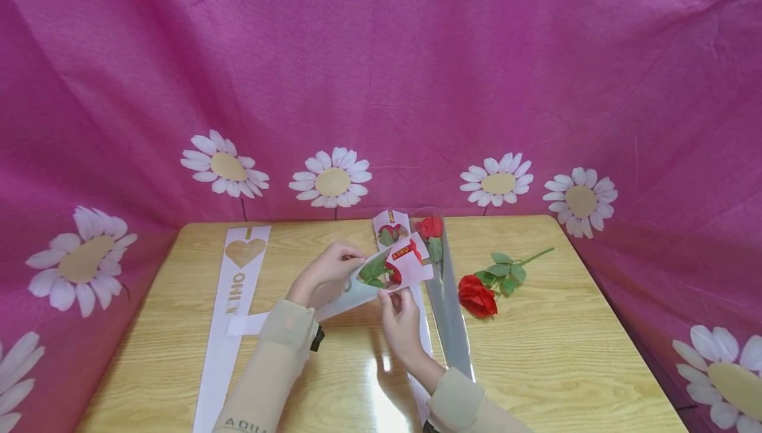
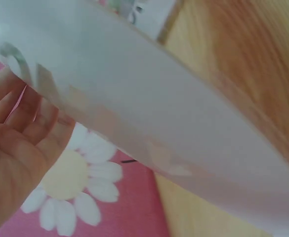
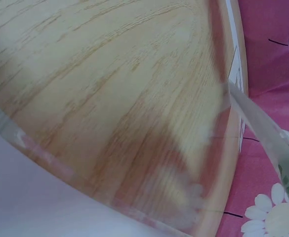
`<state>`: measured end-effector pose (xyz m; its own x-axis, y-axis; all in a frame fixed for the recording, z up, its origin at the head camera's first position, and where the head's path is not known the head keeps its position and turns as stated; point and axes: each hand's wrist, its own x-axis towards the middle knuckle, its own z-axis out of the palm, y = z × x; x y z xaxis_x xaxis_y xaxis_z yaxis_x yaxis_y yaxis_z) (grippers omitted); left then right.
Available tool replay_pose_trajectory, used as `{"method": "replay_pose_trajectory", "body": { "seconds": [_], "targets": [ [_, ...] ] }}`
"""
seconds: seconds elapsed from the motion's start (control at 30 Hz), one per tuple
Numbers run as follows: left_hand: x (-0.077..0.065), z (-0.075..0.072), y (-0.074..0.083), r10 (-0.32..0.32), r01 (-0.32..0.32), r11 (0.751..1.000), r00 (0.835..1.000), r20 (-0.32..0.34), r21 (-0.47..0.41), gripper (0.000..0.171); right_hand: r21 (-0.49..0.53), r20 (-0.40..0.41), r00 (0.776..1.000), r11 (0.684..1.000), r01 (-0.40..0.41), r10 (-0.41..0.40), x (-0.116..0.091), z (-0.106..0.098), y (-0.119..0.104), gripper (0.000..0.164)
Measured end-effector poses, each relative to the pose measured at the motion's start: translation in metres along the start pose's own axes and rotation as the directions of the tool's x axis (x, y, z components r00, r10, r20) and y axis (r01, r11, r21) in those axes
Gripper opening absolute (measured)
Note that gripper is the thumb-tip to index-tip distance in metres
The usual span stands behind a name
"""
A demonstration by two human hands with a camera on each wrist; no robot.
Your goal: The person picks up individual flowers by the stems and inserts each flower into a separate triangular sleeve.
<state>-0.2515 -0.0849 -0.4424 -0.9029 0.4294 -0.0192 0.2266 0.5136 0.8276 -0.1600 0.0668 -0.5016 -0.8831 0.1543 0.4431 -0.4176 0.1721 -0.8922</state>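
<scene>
A long white paper flower sleeve [image 1: 351, 295] with a heart-shaped window and gold lettering is held aslant above the table. A red rose [image 1: 394, 275] with green leaves shows through its window. My left hand [image 1: 326, 275] pinches the sleeve's upper edge left of the window; in the left wrist view, the fingers of that hand [image 2: 28, 128] lie along the sleeve [image 2: 149, 98]. My right hand [image 1: 401, 327] pinches the lower edge near the window end. The right wrist view shows the sleeve [image 3: 263, 128] at the right but not the hand.
A flat white sleeve [image 1: 221, 354] lies on the wooden table [image 1: 536, 367] at left. Behind the hands are another windowed sleeve [image 1: 381, 220] and a clear-fronted sleeve [image 1: 449, 314] holding a rose. A loose red rose [image 1: 477, 295] lies right. A pink curtain [image 1: 417, 89] borders the table.
</scene>
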Motion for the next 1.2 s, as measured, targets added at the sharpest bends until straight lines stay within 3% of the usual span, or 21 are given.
{"method": "replay_pose_trajectory", "body": {
  "seconds": [0.23,0.4,0.6,0.73,0.9,1.0,1.03,1.07,1.13,1.2],
  "targets": [
    [0.001,-0.002,-0.012,0.007,-0.007,1.0,1.0,-0.014,-0.004,0.018,0.033,-0.014,0.994,0.994,-0.107,0.108,0.008,-0.003,-0.011,0.011],
    [0.006,-0.006,-0.011,0.002,-0.003,1.0,0.998,-0.058,-0.011,0.017,0.129,-0.034,0.977,0.97,-0.206,0.212,0.023,-0.003,-0.011,0.011],
    [0.012,-0.01,-0.015,0.002,-0.014,0.993,0.995,-0.1,-0.119,0.017,0.201,-0.076,0.954,0.942,-0.27,0.29,0.05,0.0,0.014,0.012],
    [0.015,-0.01,-0.02,-0.054,0.023,0.98,0.987,-0.151,-0.197,0.017,0.187,-0.088,0.935,0.927,-0.324,0.344,0.07,0.004,0.016,0.013],
    [0.019,-0.005,-0.026,-0.13,0.063,0.947,0.972,-0.197,-0.316,0.018,0.168,-0.101,0.903,0.901,-0.399,0.418,0.089,0.012,0.02,0.023],
    [0.02,-0.003,-0.026,-0.201,0.103,0.916,0.954,-0.222,-0.388,0.02,0.171,-0.088,0.902,0.899,-0.404,0.422,0.096,0.018,0.034,0.029],
    [0.022,-0.001,-0.028,-0.233,0.123,0.904,0.944,-0.234,-0.409,0.022,0.195,-0.077,0.918,0.909,-0.368,0.388,0.098,0.021,0.047,0.031],
    [0.024,0.001,-0.033,-0.257,0.132,0.893,0.934,-0.247,-0.43,0.022,0.197,-0.07,0.919,0.908,-0.369,0.389,0.099,0.023,0.053,0.033],
    [0.028,0.005,-0.046,-0.271,0.113,0.87,0.922,-0.275,-0.48,0.021,0.197,-0.05,0.92,0.907,-0.374,0.39,0.101,0.027,0.062,0.037],
    [0.043,0.017,-0.086,-0.221,0.011,0.846,0.917,-0.332,-0.533,0.018,0.166,-0.04,0.91,0.901,-0.401,0.413,0.103,0.031,0.066,0.041]
  ]
}}
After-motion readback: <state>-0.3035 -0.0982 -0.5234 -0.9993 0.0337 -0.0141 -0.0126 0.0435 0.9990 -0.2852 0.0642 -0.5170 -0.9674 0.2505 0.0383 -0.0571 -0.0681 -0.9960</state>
